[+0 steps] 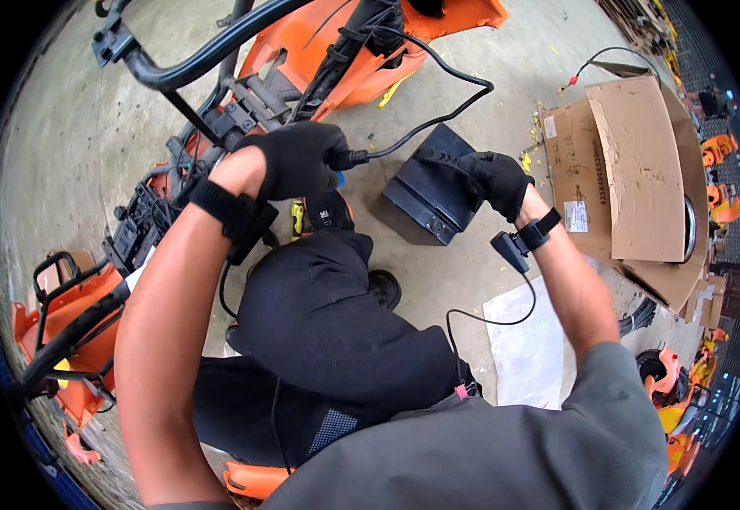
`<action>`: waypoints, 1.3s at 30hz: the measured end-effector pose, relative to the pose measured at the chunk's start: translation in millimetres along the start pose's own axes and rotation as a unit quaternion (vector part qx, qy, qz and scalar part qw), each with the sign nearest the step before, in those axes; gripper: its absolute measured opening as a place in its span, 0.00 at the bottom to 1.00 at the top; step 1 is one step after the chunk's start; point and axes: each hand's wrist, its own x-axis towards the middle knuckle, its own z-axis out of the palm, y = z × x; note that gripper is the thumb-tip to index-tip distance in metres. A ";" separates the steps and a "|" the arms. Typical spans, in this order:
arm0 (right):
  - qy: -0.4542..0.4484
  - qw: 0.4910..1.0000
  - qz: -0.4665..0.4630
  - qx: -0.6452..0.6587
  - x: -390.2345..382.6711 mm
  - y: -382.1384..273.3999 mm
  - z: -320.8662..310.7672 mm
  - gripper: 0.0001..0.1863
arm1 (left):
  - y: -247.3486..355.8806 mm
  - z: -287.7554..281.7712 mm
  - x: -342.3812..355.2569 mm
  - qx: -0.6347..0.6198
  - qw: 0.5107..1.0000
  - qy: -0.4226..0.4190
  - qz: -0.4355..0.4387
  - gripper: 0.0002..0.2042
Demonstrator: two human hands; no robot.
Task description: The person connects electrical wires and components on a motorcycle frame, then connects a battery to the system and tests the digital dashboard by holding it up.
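My left hand (302,157), in a black glove, is closed round the plug end of a black cable (455,110). That cable loops away to the right and back up to the orange vehicle frame (319,64). My right hand (497,180), also gloved, has its fingers curled on a dark ribbed cable or handle (446,160) at the top of a black battery box (425,208). The box stands tilted in view on the concrete floor, just right of my left hand. What lies under my right fingers is partly hidden.
A black tubular bar (191,68) arches over the vehicle at the upper left. To the right stands an open cardboard box (642,170). A white sheet (523,348) lies on the floor near my right arm. Wires run from both wrist straps.
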 end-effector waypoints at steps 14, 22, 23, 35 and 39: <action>0.060 0.968 -0.143 0.199 43.6 79.6 48.0 0.14 | -13.5 15.5 38.7 0.047 0.999 -0.021 0.005 0.18; 0.007 0.970 -0.148 0.193 15.8 58.9 71.2 0.11 | -49.7 57.7 77.3 -0.023 0.997 0.058 0.053 0.20; -0.071 0.918 -0.067 0.385 10.3 51.5 70.3 0.10 | -52.7 64.2 81.2 -0.014 0.997 0.064 0.050 0.20; 0.025 0.989 -0.012 0.142 -6.0 -1.9 71.4 0.11 | -57.9 90.4 91.9 0.004 0.998 0.068 -0.011 0.17; 0.061 0.996 -0.052 -0.047 3.7 -2.8 67.3 0.11 | -59.9 89.1 94.4 0.037 0.998 0.053 -0.026 0.21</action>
